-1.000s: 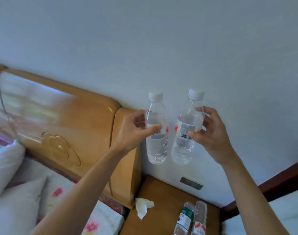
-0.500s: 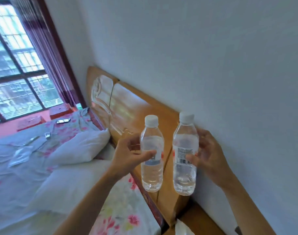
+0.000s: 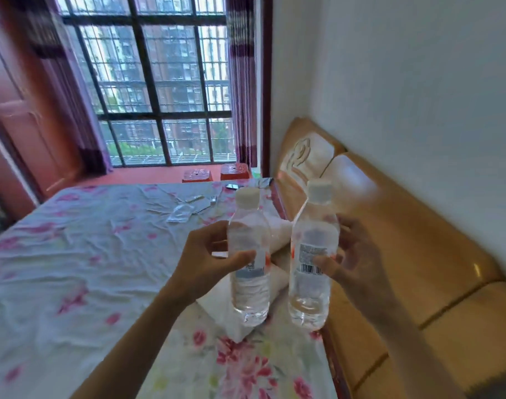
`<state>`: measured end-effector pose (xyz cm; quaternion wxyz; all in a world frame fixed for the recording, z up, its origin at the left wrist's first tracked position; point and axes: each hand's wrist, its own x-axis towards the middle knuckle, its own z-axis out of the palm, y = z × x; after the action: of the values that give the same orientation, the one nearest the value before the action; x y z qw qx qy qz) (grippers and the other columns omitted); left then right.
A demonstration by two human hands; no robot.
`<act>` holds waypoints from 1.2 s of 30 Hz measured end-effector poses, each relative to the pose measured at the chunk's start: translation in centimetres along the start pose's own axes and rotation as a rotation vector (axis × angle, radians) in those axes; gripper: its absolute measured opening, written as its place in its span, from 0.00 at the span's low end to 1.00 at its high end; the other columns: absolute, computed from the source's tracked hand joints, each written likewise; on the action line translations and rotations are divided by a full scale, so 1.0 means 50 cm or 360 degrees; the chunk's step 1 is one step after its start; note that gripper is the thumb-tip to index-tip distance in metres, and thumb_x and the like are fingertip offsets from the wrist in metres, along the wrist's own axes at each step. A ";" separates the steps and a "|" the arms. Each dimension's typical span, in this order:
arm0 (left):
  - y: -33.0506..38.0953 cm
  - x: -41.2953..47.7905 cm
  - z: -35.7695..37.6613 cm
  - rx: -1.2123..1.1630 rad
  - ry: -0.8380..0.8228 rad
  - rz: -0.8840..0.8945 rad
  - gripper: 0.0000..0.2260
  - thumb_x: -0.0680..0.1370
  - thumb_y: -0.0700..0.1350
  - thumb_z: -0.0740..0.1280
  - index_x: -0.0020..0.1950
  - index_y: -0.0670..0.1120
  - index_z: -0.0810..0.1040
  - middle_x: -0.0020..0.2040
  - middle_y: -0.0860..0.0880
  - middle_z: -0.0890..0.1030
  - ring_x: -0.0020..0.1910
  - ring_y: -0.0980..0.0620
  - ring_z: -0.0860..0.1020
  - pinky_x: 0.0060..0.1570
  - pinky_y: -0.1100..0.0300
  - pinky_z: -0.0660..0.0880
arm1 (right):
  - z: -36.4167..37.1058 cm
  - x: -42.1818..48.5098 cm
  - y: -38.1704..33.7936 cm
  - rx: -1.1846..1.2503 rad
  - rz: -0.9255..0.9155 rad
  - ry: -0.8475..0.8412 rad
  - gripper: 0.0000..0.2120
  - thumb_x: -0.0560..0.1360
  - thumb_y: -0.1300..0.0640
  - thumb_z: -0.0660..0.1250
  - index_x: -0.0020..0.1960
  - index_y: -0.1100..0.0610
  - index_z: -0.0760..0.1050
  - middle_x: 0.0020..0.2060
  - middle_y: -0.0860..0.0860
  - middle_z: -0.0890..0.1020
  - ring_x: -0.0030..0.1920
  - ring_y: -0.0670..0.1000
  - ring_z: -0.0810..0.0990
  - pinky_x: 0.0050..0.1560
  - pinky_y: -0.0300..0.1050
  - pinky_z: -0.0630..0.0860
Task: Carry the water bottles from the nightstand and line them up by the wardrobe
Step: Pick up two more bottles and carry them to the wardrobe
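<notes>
Both grips are clamped on bottles. Head view: the left grip (image 3: 205, 263) is curled round the left bottle (image 3: 250, 292) at its label, the right grip (image 3: 358, 263) round the right bottle (image 3: 310, 234); both are held upright, capped, side by side above the bed (image 3: 87, 254), near the headboard (image 3: 404, 226). For the carry to the wardrobe, they are best held level and apart, lest one be knocked loose.

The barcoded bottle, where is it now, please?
Head view: the barcoded bottle is right of centre, in the right hand, between the other bottle and the headboard.
</notes>
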<state>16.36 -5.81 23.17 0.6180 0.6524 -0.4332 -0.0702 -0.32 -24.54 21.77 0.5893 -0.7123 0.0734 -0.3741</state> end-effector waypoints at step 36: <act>-0.021 -0.448 -1.013 0.0648 0.1268 -0.0427 0.16 0.63 0.54 0.80 0.48 0.66 0.83 0.49 0.59 0.86 0.50 0.56 0.84 0.47 0.60 0.81 | 1.265 0.042 -0.017 0.0764 0.0069 -0.1423 0.28 0.63 0.50 0.76 0.61 0.51 0.74 0.53 0.51 0.85 0.56 0.52 0.84 0.51 0.47 0.82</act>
<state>34.85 46.40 23.81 0.5810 0.7867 -0.0790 0.1930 40.07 24.21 21.87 0.7179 -0.6456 -0.2592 -0.0267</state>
